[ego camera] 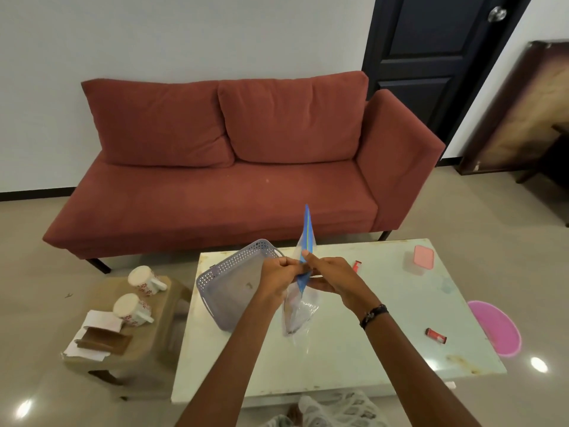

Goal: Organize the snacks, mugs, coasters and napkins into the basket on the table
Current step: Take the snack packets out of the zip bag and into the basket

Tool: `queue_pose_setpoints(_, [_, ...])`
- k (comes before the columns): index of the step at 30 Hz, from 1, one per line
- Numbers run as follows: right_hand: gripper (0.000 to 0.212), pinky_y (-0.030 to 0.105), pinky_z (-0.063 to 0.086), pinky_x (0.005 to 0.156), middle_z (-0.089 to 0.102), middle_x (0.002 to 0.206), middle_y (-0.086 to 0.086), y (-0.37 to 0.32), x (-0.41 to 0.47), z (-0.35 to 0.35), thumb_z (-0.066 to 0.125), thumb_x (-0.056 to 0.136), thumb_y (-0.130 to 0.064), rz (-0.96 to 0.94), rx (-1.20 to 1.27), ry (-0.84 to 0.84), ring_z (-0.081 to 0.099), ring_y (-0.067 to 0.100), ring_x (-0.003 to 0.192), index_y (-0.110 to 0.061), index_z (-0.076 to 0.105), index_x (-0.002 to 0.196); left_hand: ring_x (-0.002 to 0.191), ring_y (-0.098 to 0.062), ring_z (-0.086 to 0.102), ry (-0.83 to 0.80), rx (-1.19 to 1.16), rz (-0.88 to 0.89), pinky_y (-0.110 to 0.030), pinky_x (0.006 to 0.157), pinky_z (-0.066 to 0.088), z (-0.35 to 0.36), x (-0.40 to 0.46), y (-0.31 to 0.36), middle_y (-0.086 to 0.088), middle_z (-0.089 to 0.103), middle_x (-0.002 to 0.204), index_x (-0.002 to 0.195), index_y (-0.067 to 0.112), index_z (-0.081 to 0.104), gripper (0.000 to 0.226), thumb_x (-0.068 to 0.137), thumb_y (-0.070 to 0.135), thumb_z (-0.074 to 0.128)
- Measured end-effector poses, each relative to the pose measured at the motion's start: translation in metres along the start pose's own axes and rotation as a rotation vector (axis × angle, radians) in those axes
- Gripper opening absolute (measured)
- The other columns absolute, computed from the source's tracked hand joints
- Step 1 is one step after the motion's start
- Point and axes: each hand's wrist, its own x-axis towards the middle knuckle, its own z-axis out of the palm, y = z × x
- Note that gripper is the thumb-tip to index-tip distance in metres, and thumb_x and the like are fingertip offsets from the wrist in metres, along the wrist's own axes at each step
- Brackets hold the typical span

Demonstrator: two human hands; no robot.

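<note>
My left hand (277,280) and my right hand (331,277) both pinch the blue zip strip of a clear plastic zip bag (300,312), which hangs upright above the white table (385,334). Just left of the hands a grey perforated basket (221,285) sits on the table, nothing visible inside it. Two small red snack packets lie on the table, one (357,266) beyond my right hand and one (436,335) near the right front. On a low stool at the left stand two white mugs (144,280) (131,309), white napkins (92,334) and a brown holder (103,342).
A pink-lidded container (420,258) sits at the table's far right. A pink round stool (495,328) stands on the floor right of the table. A red sofa (231,167) fills the space behind. The beige stool (147,349) stands close to the table's left edge.
</note>
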Motion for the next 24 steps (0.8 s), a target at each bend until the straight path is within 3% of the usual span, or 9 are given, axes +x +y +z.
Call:
queue_pose_setpoints(4, [0.038,0.019,0.059,0.065,0.07,0.104,0.019,0.009,0.002,-0.001,0.068,0.083,-0.028,0.019,0.048,0.057,0.072,0.023,0.086,0.006,0.066,0.102,0.064,-0.013,0.064,-0.051,0.009,0.013,-0.012,0.055,0.053,0.0,-0.002,-0.007,-0.007,0.065,0.074,0.079,0.001,0.065,0.004,0.08,0.004,0.068])
queue_pose_setpoints(7, [0.026,0.019,0.058,0.061,0.071,0.098,0.021,0.005,-0.002,-0.007,0.061,0.085,-0.011,0.053,0.135,0.069,0.072,0.021,0.078,0.009,0.066,0.1,0.069,-0.018,0.065,-0.118,-0.041,-0.029,-0.018,0.063,0.056,-0.001,-0.001,-0.009,-0.01,0.067,0.077,0.079,0.001,0.067,0.014,0.074,0.012,0.075])
queue_pose_setpoints(10, [0.016,0.017,0.056,0.055,0.07,0.086,0.02,0.001,-0.006,-0.012,0.058,0.086,-0.006,0.093,0.256,0.053,0.071,0.018,0.066,0.008,0.065,0.091,0.068,-0.017,0.065,-0.137,-0.203,-0.092,-0.02,0.064,0.054,0.0,-0.001,-0.008,-0.012,0.07,0.079,0.089,-0.006,0.068,0.033,0.069,0.019,0.078])
queue_pose_setpoints(13, [0.024,0.019,0.058,0.065,0.071,0.092,0.018,0.0,-0.008,-0.013,0.062,0.085,-0.01,0.09,0.237,-0.014,0.071,0.019,0.078,0.008,0.066,0.099,0.055,-0.01,0.064,-0.087,-0.235,-0.083,-0.016,0.055,0.052,0.003,-0.004,-0.007,0.0,0.069,0.058,0.072,0.003,0.067,0.02,0.074,0.021,0.075])
queue_pose_setpoints(16, [0.029,0.026,0.058,0.078,0.071,0.104,0.015,-0.001,-0.007,-0.011,0.068,0.082,-0.015,0.118,0.142,-0.158,0.069,0.021,0.094,0.004,0.067,0.104,0.06,-0.016,0.064,0.052,-0.153,0.01,-0.018,0.054,0.054,0.006,-0.004,-0.007,-0.002,0.067,0.061,0.07,0.005,0.065,0.02,0.072,0.022,0.077])
queue_pose_setpoints(19, [0.015,0.02,0.057,0.065,0.072,0.09,0.01,0.001,-0.007,-0.006,0.067,0.082,-0.009,0.166,0.11,-0.21,0.072,0.015,0.077,0.001,0.069,0.094,0.064,-0.018,0.061,0.125,-0.072,0.064,-0.022,0.059,0.054,0.004,-0.004,-0.008,-0.006,0.063,0.068,0.076,0.002,0.065,0.027,0.072,0.026,0.077])
queue_pose_setpoints(24, [0.007,0.015,0.056,0.063,0.07,0.083,0.011,0.003,-0.005,-0.004,0.066,0.081,-0.003,0.029,0.095,-0.093,0.07,0.012,0.067,0.002,0.063,0.086,0.054,-0.01,0.051,-0.006,0.135,0.071,-0.017,0.048,0.043,0.001,-0.007,-0.009,-0.002,0.054,0.061,0.072,0.01,0.056,0.023,0.087,0.027,0.06])
